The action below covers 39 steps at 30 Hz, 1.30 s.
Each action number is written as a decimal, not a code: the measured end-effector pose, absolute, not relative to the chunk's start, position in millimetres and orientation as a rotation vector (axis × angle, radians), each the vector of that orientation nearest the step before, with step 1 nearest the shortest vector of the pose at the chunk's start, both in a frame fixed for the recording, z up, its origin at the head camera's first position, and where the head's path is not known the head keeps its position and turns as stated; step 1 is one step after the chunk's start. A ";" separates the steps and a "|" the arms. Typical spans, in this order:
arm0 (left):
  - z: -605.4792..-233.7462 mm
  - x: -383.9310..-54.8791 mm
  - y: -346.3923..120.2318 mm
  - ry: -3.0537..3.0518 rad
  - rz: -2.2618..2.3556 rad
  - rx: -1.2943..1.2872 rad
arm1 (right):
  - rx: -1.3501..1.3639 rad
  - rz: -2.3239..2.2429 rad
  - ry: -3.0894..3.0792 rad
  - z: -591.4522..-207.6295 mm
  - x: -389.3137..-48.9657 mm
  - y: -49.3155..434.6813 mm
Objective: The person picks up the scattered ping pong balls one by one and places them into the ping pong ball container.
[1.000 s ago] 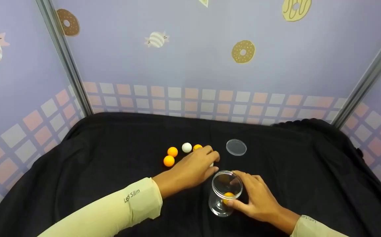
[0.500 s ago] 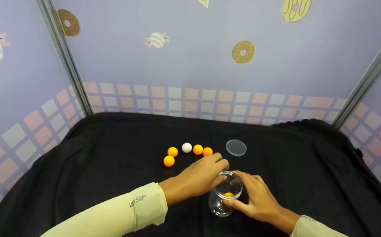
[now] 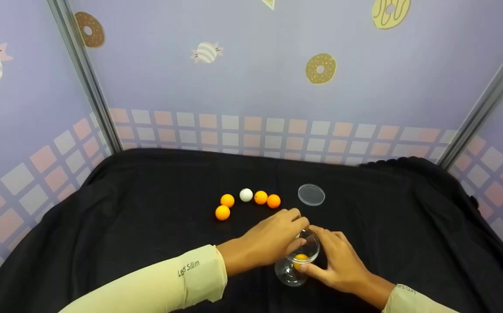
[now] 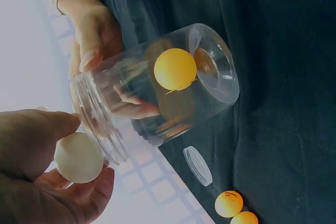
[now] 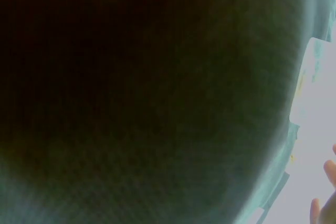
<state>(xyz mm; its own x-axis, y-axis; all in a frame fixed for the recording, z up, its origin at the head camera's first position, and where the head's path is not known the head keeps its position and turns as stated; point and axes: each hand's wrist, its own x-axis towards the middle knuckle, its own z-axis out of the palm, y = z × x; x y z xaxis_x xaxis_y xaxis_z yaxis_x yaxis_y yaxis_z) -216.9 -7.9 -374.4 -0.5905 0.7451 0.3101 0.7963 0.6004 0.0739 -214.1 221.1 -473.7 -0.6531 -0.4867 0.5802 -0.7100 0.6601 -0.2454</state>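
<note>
A clear plastic jar (image 3: 293,276) stands on the black cloth, its mouth uncovered. My right hand (image 3: 340,263) grips it from the right, thumb on the near side. One orange ping-pong ball (image 4: 175,69) is inside the jar. My left hand (image 3: 273,237) pinches a white ping-pong ball (image 4: 79,158) between thumb and fingers, right at the jar's rim; in the head view the fingers mostly hide this ball. Most of the right wrist view is dark and blurred, with fingers (image 5: 329,171) at its right edge.
Behind the left hand lie two orange balls (image 3: 261,197) side by side, a white ball (image 3: 246,195), and two more orange balls (image 3: 222,212) to the left. A clear round lid (image 3: 311,194) rests beyond the jar. Patterned walls (image 3: 256,87) enclose the cloth-covered table (image 3: 160,195).
My left hand has moved right and toward me, carrying the white ball from near the orange balls to the jar's mouth. The right hand and jar have stayed in place.
</note>
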 end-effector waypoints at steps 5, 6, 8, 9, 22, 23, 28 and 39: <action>-380.6 -216.2 -5.6 -2.557 -0.227 -1.277 | 0.941 0.647 -2.400 -473.7 -214.1 221.5; -381.6 -216.0 -5.2 -2.549 -0.208 -1.277 | 0.943 0.647 -2.397 -473.7 -214.2 221.5; -383.3 -215.4 -4.6 -2.540 -0.185 -1.274 | 0.944 0.644 -2.397 -474.0 -214.4 221.9; -384.0 -215.0 -4.4 -2.538 -0.180 -1.272 | 0.947 0.641 -2.394 -474.2 -214.5 222.1; -386.2 -212.2 -2.0 -2.561 -0.205 -1.243 | 0.958 0.621 -2.411 -474.1 -213.8 221.9; -386.2 -212.1 -2.0 -2.559 -0.203 -1.239 | 0.959 0.622 -2.404 -474.2 -213.9 221.9; -387.2 -212.1 -1.9 -2.559 -0.197 -1.234 | 0.961 0.626 -2.360 -475.0 -214.3 221.7; -386.1 -213.0 -2.0 -2.585 -0.211 -1.247 | 0.957 0.614 -2.372 -474.7 -214.2 221.3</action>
<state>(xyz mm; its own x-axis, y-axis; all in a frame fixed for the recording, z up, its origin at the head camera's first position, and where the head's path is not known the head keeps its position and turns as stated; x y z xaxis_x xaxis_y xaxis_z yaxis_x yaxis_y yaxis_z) -213.0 -2.0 -386.1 -0.5965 0.7459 0.2964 0.7841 0.6204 0.0166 -214.2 221.3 -474.7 -0.6242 -0.5003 0.6001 -0.7286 0.6500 -0.2160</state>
